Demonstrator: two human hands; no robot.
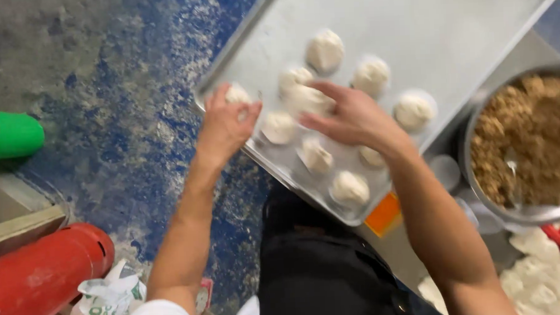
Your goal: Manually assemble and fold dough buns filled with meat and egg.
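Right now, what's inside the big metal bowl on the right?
The metal bowl holds brown crumbly filling, with what looks like a spoon stuck in it. The bowl's bottom is covered by the filling, and its right side is out of frame.

10 dough balls [324,50], 1 tray [449,27], 1 pot [472,138]

Metal baking tray [449,27], pale dough balls [324,50] (roughly ten) on it
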